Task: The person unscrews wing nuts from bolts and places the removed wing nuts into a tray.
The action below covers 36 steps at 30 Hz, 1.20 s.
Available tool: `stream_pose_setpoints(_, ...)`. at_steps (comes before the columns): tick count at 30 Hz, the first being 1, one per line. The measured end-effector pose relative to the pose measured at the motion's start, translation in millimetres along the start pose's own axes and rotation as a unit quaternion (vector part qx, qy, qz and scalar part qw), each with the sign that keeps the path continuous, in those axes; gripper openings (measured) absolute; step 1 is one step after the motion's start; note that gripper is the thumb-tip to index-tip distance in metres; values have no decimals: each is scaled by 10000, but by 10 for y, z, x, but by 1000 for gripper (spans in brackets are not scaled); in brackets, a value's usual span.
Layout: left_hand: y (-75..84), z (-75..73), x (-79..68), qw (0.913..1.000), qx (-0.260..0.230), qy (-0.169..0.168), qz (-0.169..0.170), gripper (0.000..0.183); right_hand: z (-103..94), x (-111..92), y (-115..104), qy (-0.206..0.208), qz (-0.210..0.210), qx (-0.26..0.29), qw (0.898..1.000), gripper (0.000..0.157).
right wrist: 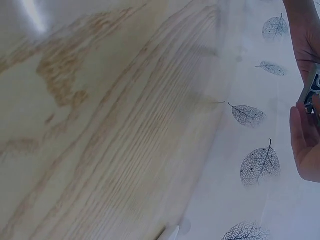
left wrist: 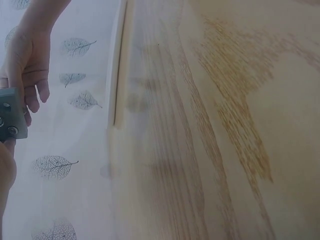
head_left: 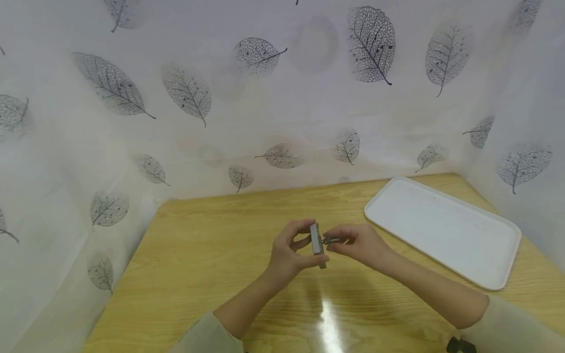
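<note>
My left hand (head_left: 286, 251) grips a small grey metal block (head_left: 315, 239) by its edges, fingers at the top and thumb below. The block stands upright above the table. From the right, my right hand (head_left: 359, 242) pinches a small, thin metal piece (head_left: 332, 240) at the block's right face; its exact kind is too small to tell. Round holes or fittings show on the metal block (left wrist: 15, 117) in the left wrist view. In the right wrist view the metal block (right wrist: 311, 87) is partly cut off at the edge, between both hands.
A wooden table (head_left: 212, 245) lies under the hands. On its right side rests a white rectangular tray (head_left: 441, 230) with a raised rim. Leaf-patterned cloth (head_left: 309, 108) stands behind the table and along both sides. Near the right sleeve is a small black object (head_left: 461, 345).
</note>
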<state>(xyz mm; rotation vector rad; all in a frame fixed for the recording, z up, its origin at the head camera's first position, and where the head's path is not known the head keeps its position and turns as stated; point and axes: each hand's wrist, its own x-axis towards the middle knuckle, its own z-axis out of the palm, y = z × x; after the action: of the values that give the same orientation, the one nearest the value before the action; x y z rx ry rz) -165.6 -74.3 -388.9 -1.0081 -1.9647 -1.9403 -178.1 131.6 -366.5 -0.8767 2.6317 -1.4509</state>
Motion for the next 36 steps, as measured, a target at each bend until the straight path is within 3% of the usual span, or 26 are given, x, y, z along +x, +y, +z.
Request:
stream_pose_setpoints(3, -6, -1, -3, 10000, 17, -4, -6, 68, -7, 14, 32, -259, 546, 705, 9957, 37)
stream_pose_setpoints(8, -17, 6, -6, 10000, 28, 0, 23, 68, -31, 34, 66, -543, 1594, 1481, 9745, 47)
stream_pose_setpoints(14, -41, 16, -23, 9999, 24, -23, 140, 69, -42, 37, 53, -872, 2143, 2150, 9488, 64)
stream_pose_setpoints(19, -33, 21, -28, 10000, 30, -28, 71, 68, -29, 52, 32, -1058, 2249, 2420, 9379, 60)
stream_pose_setpoints(27, -43, 15, -38, 10000, 59, 13, 61, 68, 1, 78, 27, -952, 2129, 2453, 9410, 44)
stream_pose_setpoints(36, -60, 4, -41, 10000, 26, 7, 51, 69, 7, 57, 60, -641, 1725, 2732, 9442, 44)
